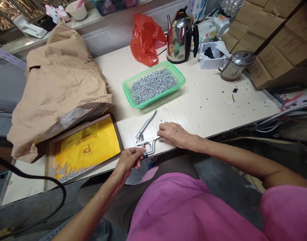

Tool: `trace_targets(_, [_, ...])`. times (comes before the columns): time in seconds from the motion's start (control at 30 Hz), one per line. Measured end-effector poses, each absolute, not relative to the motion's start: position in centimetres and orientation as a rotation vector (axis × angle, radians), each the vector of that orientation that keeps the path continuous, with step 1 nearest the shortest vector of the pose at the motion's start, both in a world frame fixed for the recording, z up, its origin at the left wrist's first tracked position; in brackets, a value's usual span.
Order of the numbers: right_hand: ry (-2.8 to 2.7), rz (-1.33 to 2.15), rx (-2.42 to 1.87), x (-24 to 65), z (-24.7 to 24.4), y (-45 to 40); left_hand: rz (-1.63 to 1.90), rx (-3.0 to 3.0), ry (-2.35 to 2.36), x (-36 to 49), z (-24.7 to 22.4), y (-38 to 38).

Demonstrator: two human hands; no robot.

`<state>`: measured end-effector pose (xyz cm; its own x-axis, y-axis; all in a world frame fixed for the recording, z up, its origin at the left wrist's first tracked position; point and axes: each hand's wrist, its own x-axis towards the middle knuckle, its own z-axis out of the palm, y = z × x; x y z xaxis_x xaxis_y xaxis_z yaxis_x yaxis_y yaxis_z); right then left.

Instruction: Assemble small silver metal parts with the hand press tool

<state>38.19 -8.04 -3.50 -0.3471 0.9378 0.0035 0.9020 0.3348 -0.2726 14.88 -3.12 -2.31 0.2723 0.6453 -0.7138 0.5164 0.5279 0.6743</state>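
Note:
Hand pliers (pixel 151 141), silver-coloured like a snap-fastener press, lie at the table's front edge with their handles spread apart. A small spring and a red bit show near the jaw. My right hand (pixel 172 134) is closed round the end of the lower handle. At the jaw, my left hand (pixel 132 157) pinches its fingertips together; whatever is between them is too small to make out. Beyond the pliers stands a green plastic basket (pixel 129 100) filled with small shiny metal pieces (pixel 153 86).
To the left, a shallow box with a yellow sheet (pixel 93 144) holds several metal pieces (pixel 73 172), beside a large brown paper bag (pixel 60 80). Behind are a red plastic bag (pixel 147 40), an electric kettle (pixel 180 38), a white basket (pixel 210 62) and a metal jug (pixel 234 68).

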Motion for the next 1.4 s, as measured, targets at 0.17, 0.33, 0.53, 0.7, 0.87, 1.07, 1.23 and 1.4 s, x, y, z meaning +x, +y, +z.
trace_targets(0.17, [-2.456, 0.281, -1.642, 39.9, -2.6, -5.8, 0.136, 1.094, 1.380, 14.8, -2.3, -3.3])
trace_targets(0.33, [-2.632, 0.314, -1.543, 40.8, -3.2, -3.5, 0.140, 1.096, 1.388, 14.9, -2.3, -3.3])
trace_targets(0.53, [-2.667, 0.299, -1.524, 40.6, -2.8, -2.4, 0.137, 1.108, 1.398, 14.9, -2.4, -3.3])
trace_targets(0.7, [-2.708, 0.341, -1.601, 40.0, -2.0, -2.2, 0.139, 1.112, 1.416, 14.9, -2.4, -3.5])
trace_targets(0.87, [-2.722, 0.274, -1.620, 39.7, -1.8, -2.4, 0.128, 1.117, 1.416, 15.0, -2.2, -3.5])
trace_targets(1.07, [-2.741, 0.217, -1.601, 39.4, -2.1, -2.5, 0.104, 1.137, 1.407, 14.8, -2.4, -3.4])
trace_targets(1.23, [-2.732, 0.215, -1.602, 39.2, -1.7, -2.9, 0.136, 1.586, 1.467, 14.5, -1.5, -4.5])
trace_targets(1.4, [-2.753, 0.271, -1.652, 38.7, -0.8, -3.3, 0.365, 2.445, 1.267, 16.7, -1.4, -4.4])
